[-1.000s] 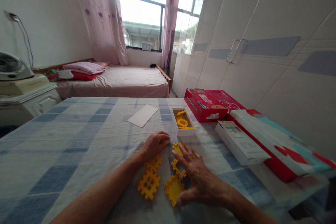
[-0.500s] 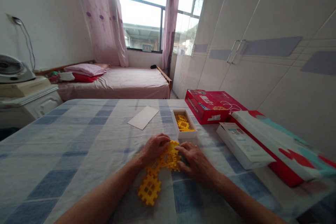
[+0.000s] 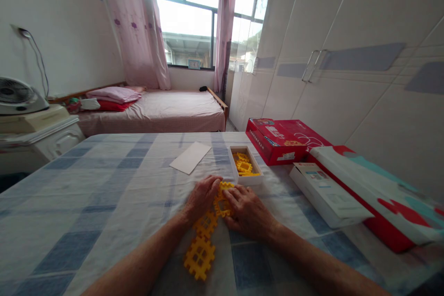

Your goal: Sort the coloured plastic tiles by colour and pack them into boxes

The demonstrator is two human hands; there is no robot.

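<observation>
Several yellow interlocking plastic building pieces [image 3: 200, 257], square with notched edges and window-like openings, lie joined in a chain on the cloth in front of me. My left hand [image 3: 204, 195] grips the far end of the chain from the left, fingers bent around its edge. From the right, my right hand [image 3: 249, 209] closes on the same far pieces, its fingers over the top and the thumb low at the side. Both hands partly hide these pieces. Beyond them stands a small white open box [image 3: 248, 179] with more yellow pieces [image 3: 244, 166] inside.
A white card or lid [image 3: 190, 157] lies left of the open box. To the right are a red box [image 3: 284, 141], a white carton [image 3: 329, 194] and a long red-and-white package [image 3: 374, 185]. The checked tablecloth [image 3: 104, 194] covers the table; a bed [image 3: 173, 106] stands beyond.
My right hand has moved left, closer to my left hand, and its fingers now cover more of the far yellow pieces. The view has shifted slightly.
</observation>
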